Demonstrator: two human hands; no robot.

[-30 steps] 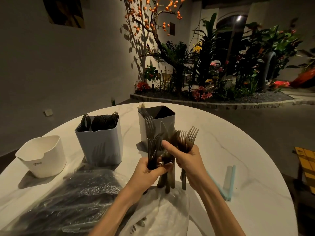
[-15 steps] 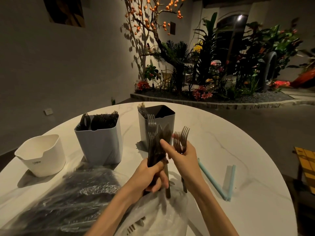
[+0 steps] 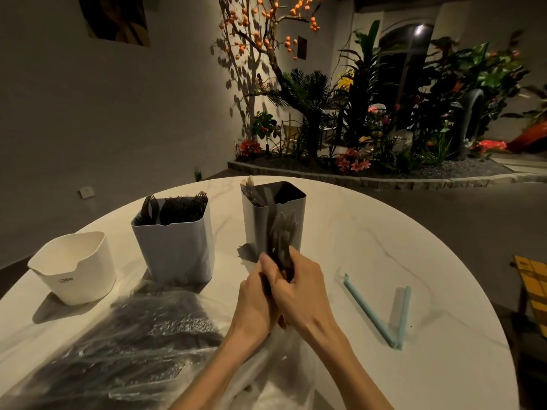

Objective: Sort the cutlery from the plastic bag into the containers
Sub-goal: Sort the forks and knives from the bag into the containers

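A blurred bundle of dark plastic forks [image 3: 279, 241] is clamped upright between the left hand [image 3: 256, 300] and right hand [image 3: 302, 291], above the crinkled clear plastic bag [image 3: 133, 344], just before the grey square container [image 3: 273, 220] on the round marble counter [image 3: 370, 247].

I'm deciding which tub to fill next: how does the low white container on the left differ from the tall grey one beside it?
The low white container is squat and rounded and shows no cutlery inside; the tall grey container is higher and squarer, packed with dark cutlery poking above its rim. The white one stands nearer the table edge. Both stand upright, each with a notch in the rim.
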